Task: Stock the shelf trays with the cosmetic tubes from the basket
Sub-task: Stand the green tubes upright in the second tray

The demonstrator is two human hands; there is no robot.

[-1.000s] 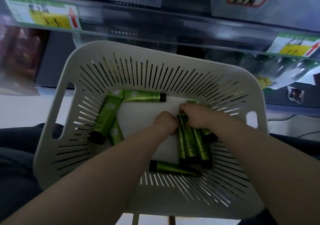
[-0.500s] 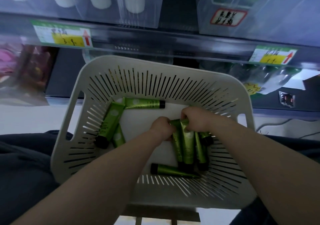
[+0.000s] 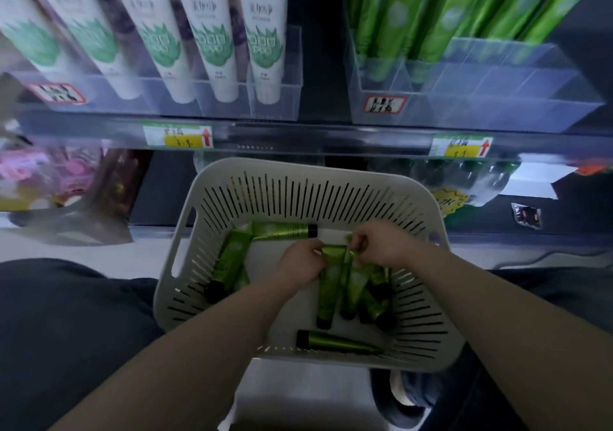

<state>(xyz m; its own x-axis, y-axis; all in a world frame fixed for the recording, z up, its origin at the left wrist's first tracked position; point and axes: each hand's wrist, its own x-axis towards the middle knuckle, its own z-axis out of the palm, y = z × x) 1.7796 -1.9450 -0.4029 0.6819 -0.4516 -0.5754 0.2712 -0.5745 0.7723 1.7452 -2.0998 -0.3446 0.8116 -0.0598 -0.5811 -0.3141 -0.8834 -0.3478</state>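
A person's left hand [image 3: 300, 263] and right hand [image 3: 381, 245] meet over the middle of a white slotted basket [image 3: 298, 169]. Both are curled round the crimped upper ends of a bunch of green tubes [image 3: 331, 284], whose black caps point toward the basket's near wall. More loose tubes lie in the basket: a pair [image 3: 232, 261] against its left wall, one [image 3: 282, 231] along its far wall and one [image 3: 335, 342] flat by its near wall. Above and beyond the basket, a clear shelf tray [image 3: 497, 99] to the right holds upright green tubes [image 3: 414, 16]. A second tray [image 3: 275, 99] to the left holds white tubes [image 3: 209, 32]. Price labels [image 3: 177, 136] line the shelf edge just above the basket's far rim.
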